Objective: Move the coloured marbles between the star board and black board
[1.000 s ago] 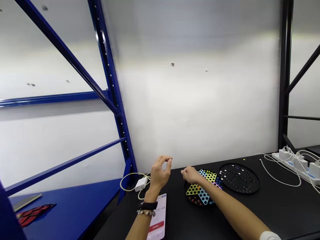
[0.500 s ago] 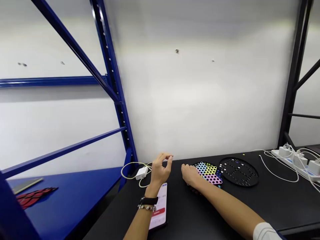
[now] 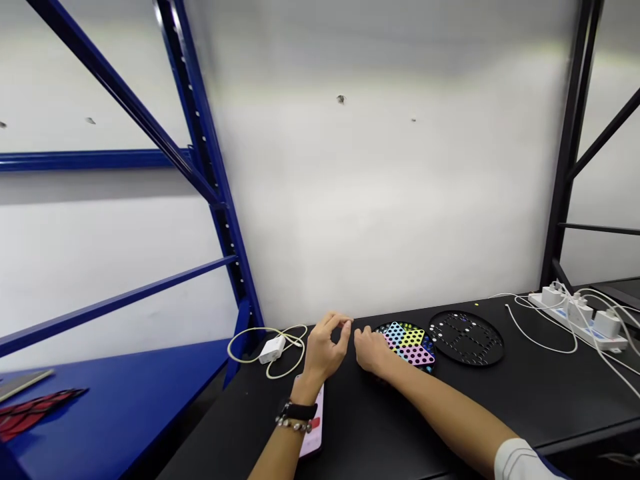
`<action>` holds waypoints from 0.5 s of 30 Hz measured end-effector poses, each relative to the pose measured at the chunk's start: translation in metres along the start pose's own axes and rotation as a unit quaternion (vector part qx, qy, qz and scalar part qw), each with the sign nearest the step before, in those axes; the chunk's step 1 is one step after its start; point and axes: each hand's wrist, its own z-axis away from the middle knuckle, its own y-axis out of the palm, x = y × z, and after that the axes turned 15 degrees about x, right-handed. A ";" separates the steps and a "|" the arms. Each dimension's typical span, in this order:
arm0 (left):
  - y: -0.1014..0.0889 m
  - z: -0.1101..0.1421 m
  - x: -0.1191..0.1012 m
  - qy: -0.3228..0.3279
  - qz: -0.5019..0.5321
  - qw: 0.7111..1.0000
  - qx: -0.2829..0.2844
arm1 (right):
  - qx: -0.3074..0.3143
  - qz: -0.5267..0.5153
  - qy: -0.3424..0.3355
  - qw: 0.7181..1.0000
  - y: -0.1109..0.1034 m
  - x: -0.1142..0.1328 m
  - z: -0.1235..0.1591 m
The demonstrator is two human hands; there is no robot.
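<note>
Curling my right hand half-closed at the edge of the multicoloured Chinese checkers board, which lies at its 3 o'clock, I cannot tell whether it grips anything. My left hand hangs in a loose pinch, also unclear. A phone lies at 6 o'clock beneath that wrist, within easy reach, its red-buttoned screen unreadable. A black round board sits further out at 3 o'clock, a white charger at 9; no brand shows.

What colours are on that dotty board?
The dotted board has blue, yellow and pink patches; the head view shows it best.
</note>
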 end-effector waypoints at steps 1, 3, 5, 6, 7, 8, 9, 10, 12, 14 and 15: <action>0.001 0.001 0.000 0.001 0.000 1.000 0.001 | -0.008 -0.002 0.001 1.000 0.001 0.000 0.001; 0.001 0.001 0.001 0.002 0.001 1.000 0.003 | -0.023 -0.009 0.006 1.000 0.003 0.000 0.002; 0.003 0.002 0.001 0.003 0.001 1.000 0.004 | -0.030 -0.017 0.010 0.999 0.005 0.000 0.003; 0.003 0.002 0.001 0.003 0.002 1.000 0.005 | -0.032 -0.021 0.010 0.999 0.007 0.000 0.003; 0.004 0.002 0.001 0.003 0.002 1.000 0.006 | -0.034 -0.024 0.007 0.999 0.008 0.000 0.004; 0.005 0.002 0.000 0.003 0.002 1.000 0.007 | -0.034 -0.025 0.003 0.999 0.010 0.001 0.004; 0.005 0.002 0.000 0.004 0.002 1.000 0.009 | -0.035 -0.024 -0.002 0.999 0.011 0.002 0.005; 0.006 0.002 -0.001 0.004 0.003 1.000 0.010 | -0.036 -0.024 -0.008 0.999 0.012 0.003 0.006; 0.005 0.002 -0.003 0.004 0.004 1.000 0.013 | -0.035 -0.028 -0.018 0.999 0.011 0.004 0.008; 0.004 0.002 -0.005 0.002 0.005 1.000 0.018 | -0.030 -0.047 -0.031 0.998 0.006 0.000 0.011; 0.004 0.003 -0.006 -0.002 0.006 1.000 0.024 | -0.025 -0.063 -0.038 0.997 0.002 -0.005 0.013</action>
